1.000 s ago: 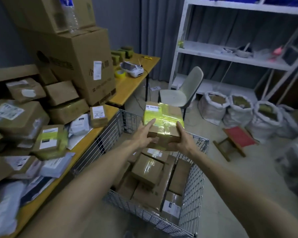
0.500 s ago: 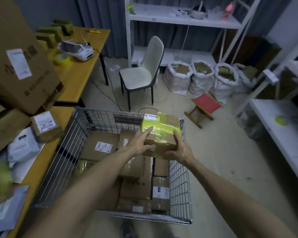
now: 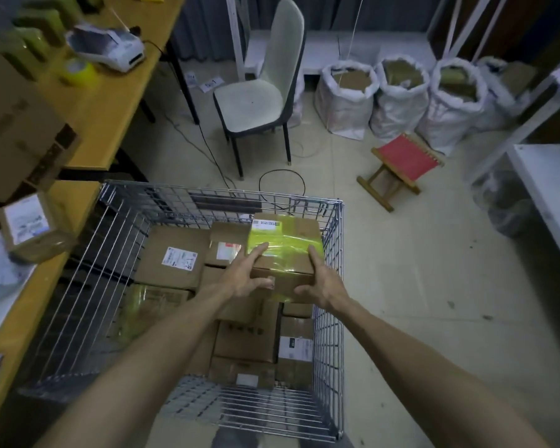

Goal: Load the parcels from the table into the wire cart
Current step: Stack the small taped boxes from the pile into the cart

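A cardboard parcel wrapped in yellow tape [image 3: 285, 244] sits in both my hands inside the far right corner of the wire cart [image 3: 332, 286]. My left hand [image 3: 244, 274] grips its near left edge. My right hand [image 3: 319, 282] grips its near right edge. Several brown boxes [image 3: 172, 257] lie packed in the cart below it. More parcels [image 3: 29, 227] remain on the yellow table [image 3: 88, 101] at the left.
A white chair [image 3: 265, 82] stands beyond the cart, with a black cable on the floor. Three filled white sacks [image 3: 398, 92] and a red folding stool [image 3: 401, 166] are at the back right. A white shelf [image 3: 550, 195] runs along the right.
The view has tilted down and closer over the cart. My hands have lowered the yellow-taped parcel from above the rim down into the cart's far right corner.
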